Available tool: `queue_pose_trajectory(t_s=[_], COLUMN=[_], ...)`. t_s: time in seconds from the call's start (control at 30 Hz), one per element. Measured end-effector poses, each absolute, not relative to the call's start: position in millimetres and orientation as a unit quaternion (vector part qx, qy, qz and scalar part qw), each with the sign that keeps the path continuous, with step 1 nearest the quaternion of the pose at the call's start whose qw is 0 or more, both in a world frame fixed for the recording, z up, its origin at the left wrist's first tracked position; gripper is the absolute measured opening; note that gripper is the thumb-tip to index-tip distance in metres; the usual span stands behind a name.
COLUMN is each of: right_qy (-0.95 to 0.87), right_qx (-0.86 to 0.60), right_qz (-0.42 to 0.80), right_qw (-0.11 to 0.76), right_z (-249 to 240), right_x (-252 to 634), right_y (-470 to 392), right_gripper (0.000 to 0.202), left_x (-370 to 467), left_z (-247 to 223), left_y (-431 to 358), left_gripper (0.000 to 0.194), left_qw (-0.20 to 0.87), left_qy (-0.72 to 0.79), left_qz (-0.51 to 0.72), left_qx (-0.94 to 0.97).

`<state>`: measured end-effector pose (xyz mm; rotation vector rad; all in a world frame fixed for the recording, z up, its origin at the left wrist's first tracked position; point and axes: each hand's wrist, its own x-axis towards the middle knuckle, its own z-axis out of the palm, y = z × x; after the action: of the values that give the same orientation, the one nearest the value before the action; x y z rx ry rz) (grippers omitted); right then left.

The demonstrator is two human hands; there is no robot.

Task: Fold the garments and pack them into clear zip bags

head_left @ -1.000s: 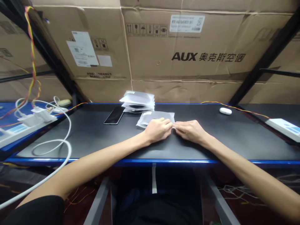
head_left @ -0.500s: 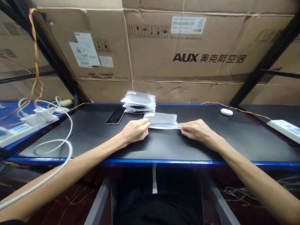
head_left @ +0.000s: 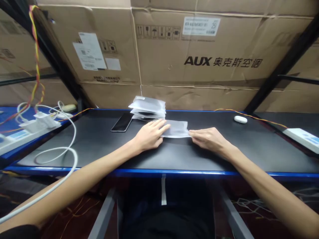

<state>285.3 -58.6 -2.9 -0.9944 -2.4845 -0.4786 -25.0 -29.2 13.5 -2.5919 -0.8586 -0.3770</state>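
Note:
A flat, translucent white pouch [head_left: 176, 128] lies on the dark table mat between my hands. My left hand [head_left: 151, 134] rests on the pouch's left end with its fingers stretched out and covers that part. The right corner of the pouch is pinched in my right hand [head_left: 205, 137]. Just behind my left hand stands a stack of similar pouches [head_left: 148, 108], with a small white label on the top one. A black phone [head_left: 122, 122] lies to the left of the stack.
Power strips sit at the left [head_left: 30, 132] and right [head_left: 302, 138]. A white cable [head_left: 73, 159] loops over the left side and my left forearm. A small white case [head_left: 240, 119] lies at the back right. Large cardboard boxes [head_left: 199, 76] stand behind the table.
My left hand has opened and slid rightward over the pouch's left end, covering its label. My right hand keeps its pinch at the right corner, almost unmoved.

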Motion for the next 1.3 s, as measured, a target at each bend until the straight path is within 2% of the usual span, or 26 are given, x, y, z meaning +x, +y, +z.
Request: queue_pose_trajectory(t_s=[0.1, 0.2, 0.37, 0.6, 0.83, 0.97, 1.17, 1.3], right_qy=[-0.9, -0.888, -0.855, -0.874, -0.881, -0.884, -0.884, -0.884], right_qx=[-0.326, -0.326, -0.34, -0.355, -0.379, -0.383, -0.391, -0.395], right_qz=[-0.184, -0.207, -0.249, -0.209, -0.177, -0.162, -0.134, -0.118], right_qw=[0.224, 0.249, 0.301, 0.259, 0.223, 0.213, 0.218, 0.218], right_z=[-1.3, 1.6, 6.4, 2.1, -0.6, -1.0, -2.4, -3.5], right_x=[286.0, 285.2, 282.4, 276.7, 275.9, 276.2, 273.9, 271.9], right_y=[-59.0, -60.2, -63.8, -64.9, -63.0, -62.8, -62.6, -62.7], right_gripper=[0.024, 0.022, 0.018, 0.022, 0.027, 0.027, 0.025, 0.023], left_x=[-9.0, -2.9, -17.9, -50.9, -65.2, -67.3, -69.5, -71.6], left_z=[11.4, 18.4, 51.8, 90.1, 67.6, 52.1, 45.2, 43.5], left_y=[-26.1, -29.4, -46.4, -4.6, 65.7, 70.5, 78.5, 82.4], left_gripper=[0.056, 0.047, 0.04, 0.045, 0.043, 0.046, 0.057, 0.061], left_qw=[0.201, 0.2, 0.234, 0.27, 0.226, 0.183, 0.186, 0.149], left_qy=[-0.298, -0.307, -0.318, -0.377, -0.454, -0.473, -0.489, -0.488], left_qz=[-0.101, -0.096, -0.162, -0.269, -0.211, -0.214, -0.194, -0.175], left_qx=[-0.927, -0.926, -0.904, -0.844, -0.836, -0.835, -0.83, -0.842])
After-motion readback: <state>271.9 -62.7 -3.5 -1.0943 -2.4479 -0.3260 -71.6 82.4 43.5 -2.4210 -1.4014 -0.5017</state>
